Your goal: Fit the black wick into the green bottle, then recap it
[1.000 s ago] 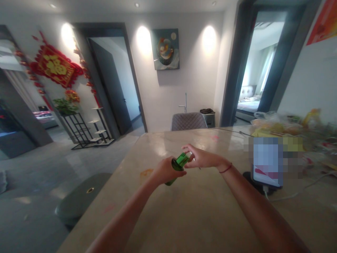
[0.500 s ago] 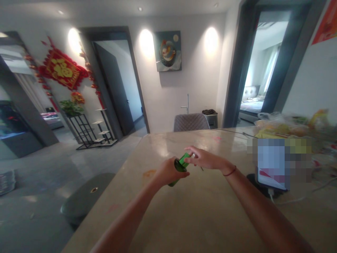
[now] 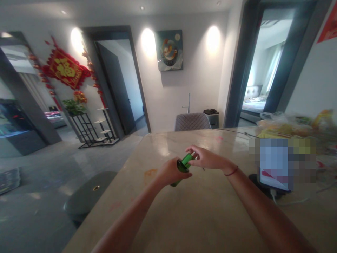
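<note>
We run one head cam, looking forward and slightly down across the desk [image 3: 168, 221]. Wide view: desk close below us, left grip [image 3: 170, 171] and right grip [image 3: 208, 158] near mid-frame, far wall [image 3: 197, 84] behind, ceiling [image 3: 105, 10] strip up top.

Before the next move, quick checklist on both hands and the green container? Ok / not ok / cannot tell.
1. Left hand wrapped around container: ok.
2. Container upright: not ok, tilted toward right hand.
3. Right hand's fingers at the bright green piece: ok.
4. Right hand's grip firm: cannot tell.
5. Green piece loose from container: cannot tell.
6. Phone apart from both hands: ok.
</note>
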### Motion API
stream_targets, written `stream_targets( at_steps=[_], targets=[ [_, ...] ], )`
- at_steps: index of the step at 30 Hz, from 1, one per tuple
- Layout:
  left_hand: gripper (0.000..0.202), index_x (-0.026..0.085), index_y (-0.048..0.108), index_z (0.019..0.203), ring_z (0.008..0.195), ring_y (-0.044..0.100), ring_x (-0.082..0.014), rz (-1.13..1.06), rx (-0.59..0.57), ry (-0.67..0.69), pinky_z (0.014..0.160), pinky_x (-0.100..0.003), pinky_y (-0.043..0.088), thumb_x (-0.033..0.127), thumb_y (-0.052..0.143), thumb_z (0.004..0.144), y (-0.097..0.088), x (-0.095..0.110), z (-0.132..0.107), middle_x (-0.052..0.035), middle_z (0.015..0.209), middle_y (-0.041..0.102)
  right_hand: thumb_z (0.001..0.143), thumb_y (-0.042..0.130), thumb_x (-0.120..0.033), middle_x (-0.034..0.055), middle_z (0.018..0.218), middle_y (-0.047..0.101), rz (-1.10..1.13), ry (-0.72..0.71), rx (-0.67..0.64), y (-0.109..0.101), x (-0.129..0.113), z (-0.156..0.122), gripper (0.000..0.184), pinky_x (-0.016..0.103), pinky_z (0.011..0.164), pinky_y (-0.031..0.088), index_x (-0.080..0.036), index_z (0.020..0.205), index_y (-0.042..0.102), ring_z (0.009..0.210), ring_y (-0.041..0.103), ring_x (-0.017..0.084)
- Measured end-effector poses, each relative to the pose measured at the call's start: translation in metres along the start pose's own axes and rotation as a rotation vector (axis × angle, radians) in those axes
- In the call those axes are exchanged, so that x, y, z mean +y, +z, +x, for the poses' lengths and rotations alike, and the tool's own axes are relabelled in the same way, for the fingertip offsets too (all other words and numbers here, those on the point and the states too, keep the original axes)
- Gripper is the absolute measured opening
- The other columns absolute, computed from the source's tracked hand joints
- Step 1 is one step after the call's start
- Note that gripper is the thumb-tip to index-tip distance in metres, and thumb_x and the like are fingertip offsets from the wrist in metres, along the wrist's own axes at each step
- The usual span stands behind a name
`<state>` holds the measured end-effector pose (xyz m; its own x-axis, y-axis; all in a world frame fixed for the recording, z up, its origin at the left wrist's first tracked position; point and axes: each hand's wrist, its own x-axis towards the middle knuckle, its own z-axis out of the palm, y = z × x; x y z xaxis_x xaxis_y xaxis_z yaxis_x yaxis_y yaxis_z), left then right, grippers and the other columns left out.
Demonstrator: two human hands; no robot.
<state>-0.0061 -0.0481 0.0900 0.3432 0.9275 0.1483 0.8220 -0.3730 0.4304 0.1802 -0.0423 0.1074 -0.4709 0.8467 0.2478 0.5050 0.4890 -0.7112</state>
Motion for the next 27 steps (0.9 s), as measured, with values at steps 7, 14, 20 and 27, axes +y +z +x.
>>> stream_targets(
  at_steps=[7, 14, 20, 27],
  targets=[
    [0.058, 0.017, 0.059, 0.092, 0.073, 0.059, -0.0193, -0.028, 0.006, 0.013, 0.061, -0.026, 0.041, 0.059, 0.065, 0.052, 0.0, -0.003, 0.002, -0.0043, 0.082, 0.065, 0.08, 0.051, -0.047, 0.0076, 0.086, 0.062, -0.025, 0.035, 0.006, -0.002, -0.002, 0.0, 0.041, 0.029, 0.07, 0.044, -0.015, 0.105, 0.054, 0.079, 0.057, 0.016],
    [0.055, 0.018, 0.059, 0.091, 0.073, 0.059, -0.0183, -0.057, 0.003, 0.038, 0.062, -0.025, 0.041, 0.057, 0.066, 0.053, -0.002, -0.001, 0.002, -0.0031, 0.081, 0.065, 0.084, 0.038, -0.055, 0.0061, 0.083, 0.06, 0.069, 0.049, -0.045, -0.008, 0.0, -0.001, 0.047, 0.024, 0.056, 0.044, -0.014, 0.097, 0.055, 0.063, 0.058, 0.012],
    [0.057, 0.018, 0.058, 0.093, 0.074, 0.059, -0.0196, -0.03, -0.012, 0.028, 0.061, -0.026, 0.041, 0.058, 0.065, 0.053, -0.003, 0.001, 0.0, -0.0037, 0.083, 0.065, 0.084, 0.042, -0.05, 0.004, 0.072, 0.059, 0.02, 0.089, -0.018, -0.011, 0.003, -0.002, 0.041, 0.022, 0.049, 0.042, -0.013, 0.091, 0.057, 0.056, 0.057, 0.012],
    [0.058, 0.019, 0.057, 0.095, 0.076, 0.059, -0.0201, -0.024, -0.007, 0.024, 0.064, -0.027, 0.042, 0.058, 0.065, 0.053, -0.002, -0.001, -0.001, -0.0032, 0.084, 0.065, 0.074, 0.062, -0.035, 0.0109, 0.115, 0.053, 0.151, -0.028, -0.098, -0.019, 0.004, -0.012, 0.067, 0.027, 0.07, 0.048, -0.022, 0.131, 0.03, 0.088, 0.059, 0.016]
  ],
)
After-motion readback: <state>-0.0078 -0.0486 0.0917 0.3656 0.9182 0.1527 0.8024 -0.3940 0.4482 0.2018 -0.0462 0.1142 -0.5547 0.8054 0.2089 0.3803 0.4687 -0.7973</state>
